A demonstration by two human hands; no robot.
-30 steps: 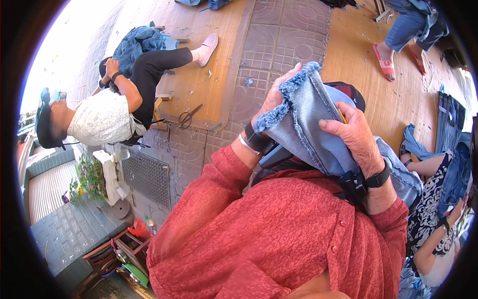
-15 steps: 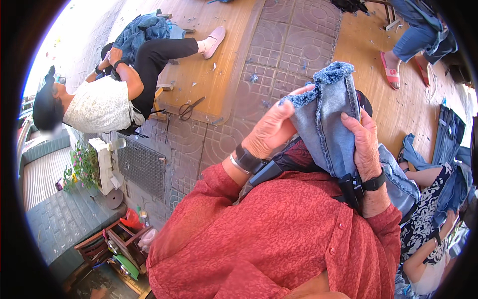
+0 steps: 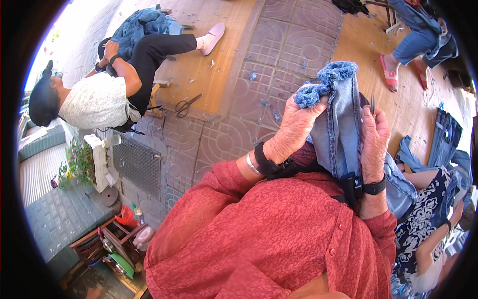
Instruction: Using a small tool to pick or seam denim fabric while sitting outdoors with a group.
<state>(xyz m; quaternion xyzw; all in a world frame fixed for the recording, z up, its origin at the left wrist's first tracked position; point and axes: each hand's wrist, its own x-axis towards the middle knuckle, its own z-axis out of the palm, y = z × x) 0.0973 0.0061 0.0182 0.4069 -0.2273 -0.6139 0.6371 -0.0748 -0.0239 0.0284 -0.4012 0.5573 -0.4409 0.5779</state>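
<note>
A light-blue denim trouser leg [image 3: 338, 119], turned so its seam shows, hangs in front of my chest. Its upper end has a thick frayed edge [image 3: 339, 71]. My left hand [image 3: 297, 119] is closed on the frayed end, with fluffy blue threads bunched above its fingers and thumb. My right hand [image 3: 374, 142] lies along the right side of the leg, fingers curled. From its fingertips sticks up a thin, pointed metal tool [image 3: 372, 105]; the rest is hidden in the hand, so its exact kind does not show. More denim [image 3: 398, 184] hangs below my right wrist.
At left a seated person [image 3: 94, 99] works on blue denim [image 3: 142, 30]. Scissors [image 3: 187, 105] lie on a wooden-patterned mat [image 3: 219, 94] among blue scraps. Another person's sandalled feet [image 3: 390, 74] are far right; a seated person with denim is close right. A wooden rack [image 3: 112, 244] stands lower left.
My left hand has turned and closed round the frayed end, moving right. My right hand has shifted outward, and the pointed metal tool now shows at its fingertips.
</note>
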